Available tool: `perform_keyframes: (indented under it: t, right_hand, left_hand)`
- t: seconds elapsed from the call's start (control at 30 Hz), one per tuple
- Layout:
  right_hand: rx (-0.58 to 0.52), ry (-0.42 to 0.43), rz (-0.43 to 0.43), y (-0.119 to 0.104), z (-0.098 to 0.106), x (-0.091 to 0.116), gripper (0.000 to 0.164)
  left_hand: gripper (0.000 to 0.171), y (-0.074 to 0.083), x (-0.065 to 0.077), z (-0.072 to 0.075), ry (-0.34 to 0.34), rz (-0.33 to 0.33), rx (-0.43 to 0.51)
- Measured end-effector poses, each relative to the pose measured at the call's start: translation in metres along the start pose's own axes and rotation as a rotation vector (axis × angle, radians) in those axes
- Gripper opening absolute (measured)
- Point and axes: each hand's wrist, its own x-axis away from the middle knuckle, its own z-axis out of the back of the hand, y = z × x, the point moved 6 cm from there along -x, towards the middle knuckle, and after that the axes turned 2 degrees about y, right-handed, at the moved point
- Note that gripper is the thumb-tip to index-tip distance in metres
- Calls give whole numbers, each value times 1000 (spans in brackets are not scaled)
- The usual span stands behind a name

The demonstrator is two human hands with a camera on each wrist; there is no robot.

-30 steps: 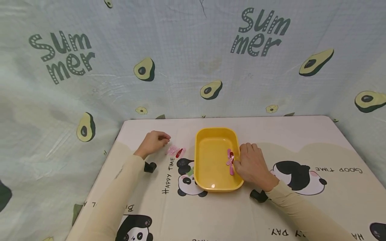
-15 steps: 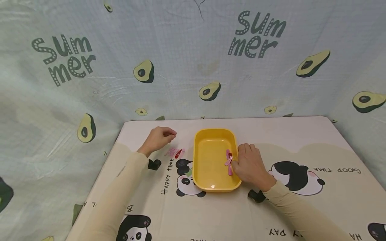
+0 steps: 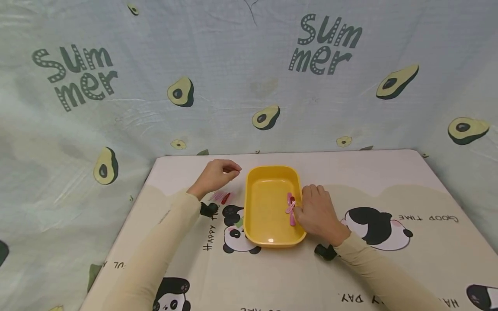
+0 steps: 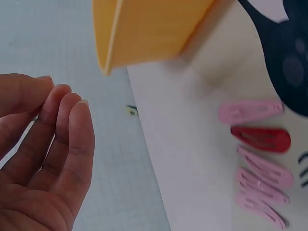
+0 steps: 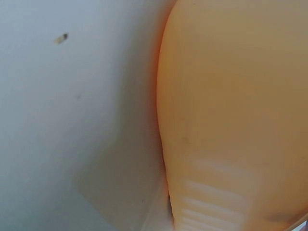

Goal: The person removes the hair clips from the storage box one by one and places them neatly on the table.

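Pale cloth bkgd [image 3: 221, 47] w/ avocado prints [image 3: 266, 117], "summer" txt [image 3: 324, 44], beige panda-print tbl [image 3: 292, 276]

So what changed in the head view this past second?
The bare left hand moved right, toward the rounded yellow plastic tray; can't tell whether it holds anything. No grasp or release visible. Unchanged: bare right hand gripping the tray's right side, pink and red hair clips inside it, row of pink and red clips to its left.
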Motion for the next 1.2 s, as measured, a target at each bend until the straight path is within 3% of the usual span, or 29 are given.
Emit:
perform_keyframes:
  t: [0.23,0.77,1.2]
  right_hand:
    - [-5,-7,-2,0,0,0,34]
    - [-23,-11,0,2,0,0,32]
    - [-25,5,5,3,-1,-1,31]
  left_hand:
    - [22,23,-4,-14,-45,-33,49]
    - [24,69,-18,-44,-74,-88,51]
    - [26,83,-24,-68,-95,-125,92]
